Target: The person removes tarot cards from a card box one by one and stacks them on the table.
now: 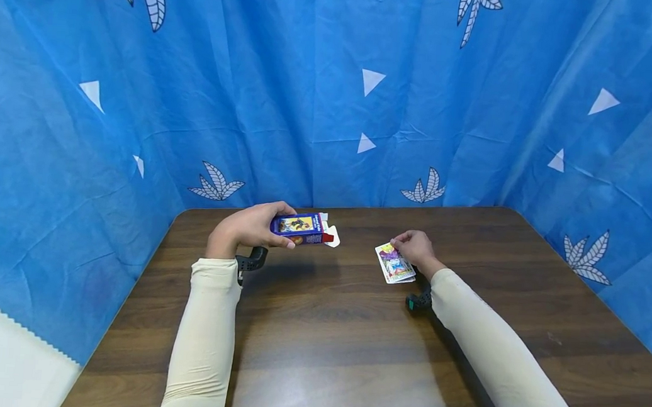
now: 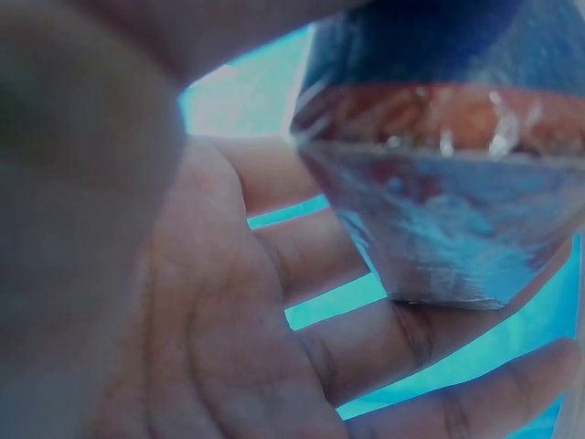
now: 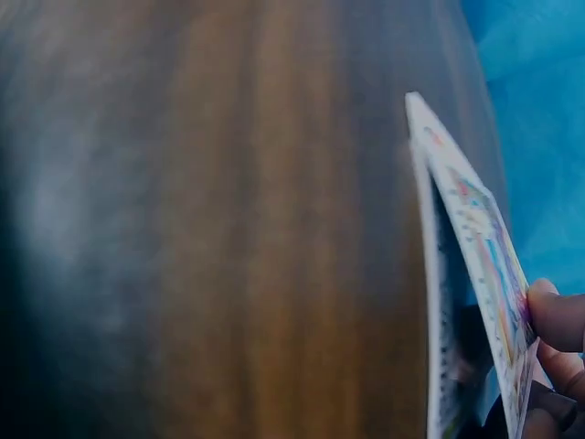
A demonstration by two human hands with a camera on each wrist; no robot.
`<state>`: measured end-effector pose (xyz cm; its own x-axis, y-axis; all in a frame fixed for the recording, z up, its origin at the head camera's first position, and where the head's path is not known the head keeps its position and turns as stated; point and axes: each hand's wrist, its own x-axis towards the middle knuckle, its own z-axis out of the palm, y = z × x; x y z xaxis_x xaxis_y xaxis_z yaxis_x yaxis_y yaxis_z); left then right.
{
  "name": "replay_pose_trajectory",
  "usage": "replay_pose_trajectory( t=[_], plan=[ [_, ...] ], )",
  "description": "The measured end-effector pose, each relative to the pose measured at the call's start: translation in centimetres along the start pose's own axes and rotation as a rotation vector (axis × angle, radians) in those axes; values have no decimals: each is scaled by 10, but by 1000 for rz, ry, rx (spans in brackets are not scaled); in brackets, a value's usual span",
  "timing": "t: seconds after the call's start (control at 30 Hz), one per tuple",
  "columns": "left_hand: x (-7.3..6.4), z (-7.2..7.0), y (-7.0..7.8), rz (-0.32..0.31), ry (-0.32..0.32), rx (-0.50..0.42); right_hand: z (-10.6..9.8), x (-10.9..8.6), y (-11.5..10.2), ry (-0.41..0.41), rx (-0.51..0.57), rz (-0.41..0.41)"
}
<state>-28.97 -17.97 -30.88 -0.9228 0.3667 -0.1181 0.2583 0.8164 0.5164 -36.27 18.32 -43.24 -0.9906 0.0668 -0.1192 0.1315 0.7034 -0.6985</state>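
Starting close up: seeing two pale sleeves coming in from the bottom of the frame over one brown table. Moving up to just right of centre, pinching some cards by the upper corner with the right hand, thumb against fingers, so keeping a really narrow grip. Counting at least two cards, gapping apart in the right wrist view, but not being able to tell the full number. Probably wanting to be squaring those edges up and pinching lightly, so as not to be creasing anything.

Going a bit farther up, left of centre, holding one blue box in the left hand, gripping across its width between thumb and fingers. Seeing flaps sticking out at the right end, facing the cards' side; not managing an exact flap count. Maybe going easy on the squeeze here, keeping the box steady and the flaps from folding in.

At the back, seeing one blue curtain hanging, counting five leaf prints and six white triangles.
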Motion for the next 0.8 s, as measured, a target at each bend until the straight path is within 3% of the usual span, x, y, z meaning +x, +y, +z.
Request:
replay_pose_trajectory(
  t=[0.5, 0.8],
  plan=[
    [-1, 5, 3, 0, 4, 4, 2, -10, -1, 80, -125, 7],
    [-3, 5, 6, -4, 5, 7, -1, -8, 0, 58, -173, 21]
  ],
)
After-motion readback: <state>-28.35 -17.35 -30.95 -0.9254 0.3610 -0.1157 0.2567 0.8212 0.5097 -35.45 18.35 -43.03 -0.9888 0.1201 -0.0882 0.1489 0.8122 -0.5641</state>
